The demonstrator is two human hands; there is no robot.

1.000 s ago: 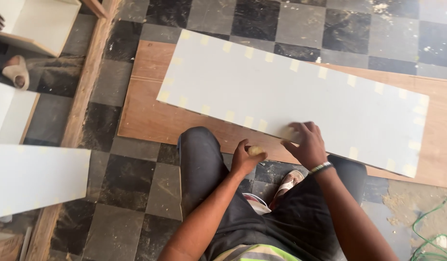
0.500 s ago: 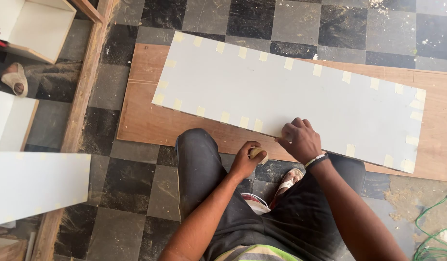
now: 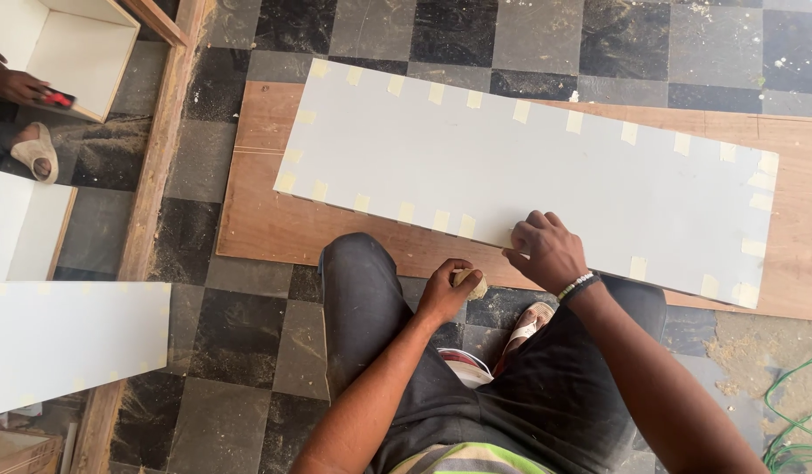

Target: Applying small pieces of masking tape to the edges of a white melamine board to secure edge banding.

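Observation:
A long white panel (image 3: pixel 529 171) lies on a brown plywood sheet (image 3: pixel 265 219) on the checkered floor, with several strips of pale masking tape along its edges. My right hand (image 3: pixel 546 250) presses its fingers on the panel's near edge, a beaded band at the wrist. My left hand (image 3: pixel 445 290) grips a small roll of masking tape (image 3: pixel 470 283) just below that edge, over my knee. I am crouched, dark trousers and a sandal visible under my arms.
A white open box (image 3: pixel 63 48) stands at the top left, where another person's hand (image 3: pixel 19 85) and sandalled foot (image 3: pixel 35 151) show. A wooden beam (image 3: pixel 151 202) runs down the left. White boards (image 3: pixel 68 338) lie lower left. Green cable (image 3: pixel 797 421) coils at the lower right.
My right hand has stayed on the panel's near edge while my left hand keeps the tape roll close. The view has shifted slightly, bringing the panel lower in the frame.

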